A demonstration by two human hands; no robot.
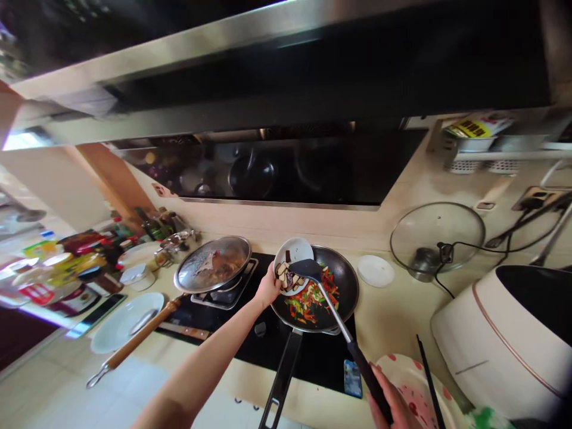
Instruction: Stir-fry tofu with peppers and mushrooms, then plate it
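Note:
My left hand (269,287) grips the rim of a white bowl (294,246), tilted over the frying pan (347,285). Sliced brown and pale pieces (286,276) lie in the bowl. Red and green strips (308,310) are spread in the pan. Closed round the black handle of a spatula (331,305), my right hand (389,396) is at the lower right. The spatula's dark blade is at the bowl, over the sliced pieces.
A glass-lidded pan (213,265) with a wooden handle stands on the left burner. Left of it are a white plate (127,322) and bottles. To the right are a white lid (375,271), a polka-dot bowl (413,387) with chopsticks, and a white appliance (504,339).

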